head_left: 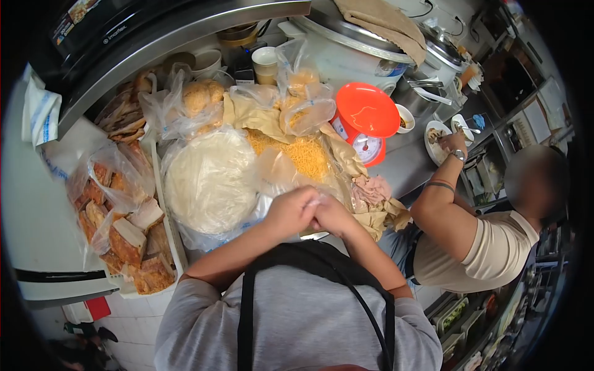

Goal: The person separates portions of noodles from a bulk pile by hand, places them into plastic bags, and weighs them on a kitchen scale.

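My left hand [294, 210] and my right hand [332, 215] meet in front of my chest, fingers curled in toward each other. A bit of thin clear plastic shows between them; its full shape is hidden. Just beyond the hands lies a clear plastic bag [278, 173] over brown paper. Behind it are orange shreds [306, 159] on the paper. To the left sits a stack of round white wrappers [211, 179] in plastic. Pink thin slices [372, 189] rest on crumpled paper at the right.
A red scale [368, 111] stands past the paper. Chunks of browned meat [127, 241] fill a white tray [166, 204] at the left. At the right, a co-worker [464, 241] reaches into a white bowl [435, 139]. Large cookers [346, 49] stand at the back.
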Tool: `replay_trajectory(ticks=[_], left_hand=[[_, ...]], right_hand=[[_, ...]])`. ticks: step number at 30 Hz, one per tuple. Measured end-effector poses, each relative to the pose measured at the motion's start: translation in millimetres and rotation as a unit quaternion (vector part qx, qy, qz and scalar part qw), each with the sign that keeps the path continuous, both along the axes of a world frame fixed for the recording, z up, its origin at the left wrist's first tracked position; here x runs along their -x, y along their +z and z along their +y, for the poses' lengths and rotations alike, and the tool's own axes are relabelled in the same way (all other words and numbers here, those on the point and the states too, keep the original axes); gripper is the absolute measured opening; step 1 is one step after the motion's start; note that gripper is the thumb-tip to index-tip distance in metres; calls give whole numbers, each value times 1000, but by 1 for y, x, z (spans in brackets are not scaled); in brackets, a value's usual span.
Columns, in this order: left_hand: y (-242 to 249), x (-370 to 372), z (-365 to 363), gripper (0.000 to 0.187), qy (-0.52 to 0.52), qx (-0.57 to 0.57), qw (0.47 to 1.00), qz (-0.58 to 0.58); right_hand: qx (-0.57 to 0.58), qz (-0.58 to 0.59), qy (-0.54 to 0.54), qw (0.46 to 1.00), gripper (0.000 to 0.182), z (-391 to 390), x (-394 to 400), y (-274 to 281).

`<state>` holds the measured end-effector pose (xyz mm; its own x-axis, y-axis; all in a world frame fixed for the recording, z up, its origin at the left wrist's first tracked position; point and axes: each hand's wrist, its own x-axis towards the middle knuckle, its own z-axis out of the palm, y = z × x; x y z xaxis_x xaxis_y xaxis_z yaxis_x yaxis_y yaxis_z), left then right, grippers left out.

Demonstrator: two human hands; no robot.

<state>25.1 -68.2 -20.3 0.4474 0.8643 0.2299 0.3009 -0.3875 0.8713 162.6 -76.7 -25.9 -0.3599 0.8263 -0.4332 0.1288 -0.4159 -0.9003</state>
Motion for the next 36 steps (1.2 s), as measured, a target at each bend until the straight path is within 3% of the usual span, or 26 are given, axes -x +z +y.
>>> replay_trajectory(ticks=[1, 2, 4, 8, 13, 16, 18, 19, 20, 21, 22, 23, 25, 28, 31, 34, 36], left_hand=[[3, -4, -5, 6, -19, -51, 998, 25], [5, -7, -8, 5, -38, -103, 993, 50], [5, -12, -12, 6, -94, -69, 992, 39], [0, -19, -10, 8, -201, -34, 978, 38], [-2, -25, -7, 10, -303, -22, 951, 59], [-6, -26, -4, 11, -330, -16, 942, 56], [-5, -17, 17, 11, -346, 110, 926, 102], [-11, -6, 35, 9, -316, 120, 939, 65], [-37, 2, 48, 9, -233, 327, 905, -137], [-34, 14, 70, 17, -111, 310, 942, -67], [-35, 22, 91, 21, -2, 339, 940, -43], [-41, 27, 112, 25, 107, 364, 925, -20], [-61, 31, 144, 30, 157, 399, 903, -28], [-92, 30, 186, 32, 134, 471, 869, -63], [-64, 24, 198, 29, 203, 349, 913, -63], [-17, 28, 217, 26, 170, 389, 889, -170], [-6, 31, 228, 25, 138, 404, 871, -242]], right_hand=[[73, 137, -90, 984, 16, 3, 1, -2], [54, 203, -81, 974, 21, 8, 2, -5], [17, 332, -62, 941, 31, 20, 6, -15], [136, 441, -226, 858, 34, 25, 19, -43], [56, 461, -282, 840, 28, 25, 13, -42], [-88, 337, -256, 902, 29, 30, 8, -27], [-291, 93, -204, 930, 30, 38, 0, -17], [-405, -78, -181, 893, 30, 45, -6, -14], [-477, -200, -152, 842, 31, 54, -10, -16], [-510, -261, -117, 811, 31, 63, -12, -25], [-534, -301, -86, 785, 31, 72, -13, -40], [-533, -295, -53, 791, 31, 82, -12, -65], [-529, -280, 15, 801, 29, 101, -6, -107], [-586, -338, 0, 736, 19, 106, 14, -75], [-610, -406, -22, 681, 13, 111, 19, -67], [-506, -491, 67, 706, 11, 115, 23, -67], [-622, -381, 40, 683, 10, 114, 14, -81]])
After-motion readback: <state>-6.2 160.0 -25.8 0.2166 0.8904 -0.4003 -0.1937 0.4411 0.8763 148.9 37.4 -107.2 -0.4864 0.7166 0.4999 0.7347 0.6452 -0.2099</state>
